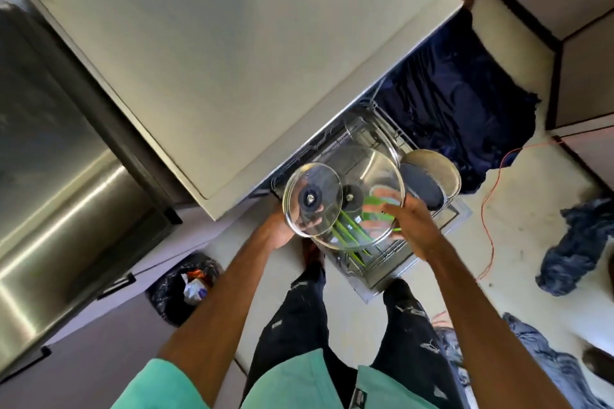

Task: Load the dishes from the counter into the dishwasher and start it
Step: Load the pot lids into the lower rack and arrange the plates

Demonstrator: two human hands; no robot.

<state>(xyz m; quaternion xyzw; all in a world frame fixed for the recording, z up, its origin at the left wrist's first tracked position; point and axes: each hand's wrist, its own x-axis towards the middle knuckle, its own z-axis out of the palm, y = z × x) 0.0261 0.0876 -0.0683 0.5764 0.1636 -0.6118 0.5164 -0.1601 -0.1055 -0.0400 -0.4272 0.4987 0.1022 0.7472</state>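
Note:
I look straight down at the pulled-out dishwasher rack (pixel 395 251). My left hand (pixel 280 229) grips a small glass lid (pixel 312 199) with a black knob by its rim. My right hand (pixel 410 219) holds a larger glass lid (pixel 372 183) by its right edge, above the rack. The small lid overlaps the large one's left side. Green plates (pixel 349 232) stand in the rack under the lids. A round metal pan (pixel 432 179) stands in the rack's right part.
The grey counter top (pixel 232 60) fills the upper middle. A steel appliance (pixel 56 183) stands at left. A black trash bag (pixel 186 285) lies by the cabinet. A dark blue cloth (pixel 465 103), denim clothes (pixel 578 249) and an orange cord (pixel 488 209) lie on the floor.

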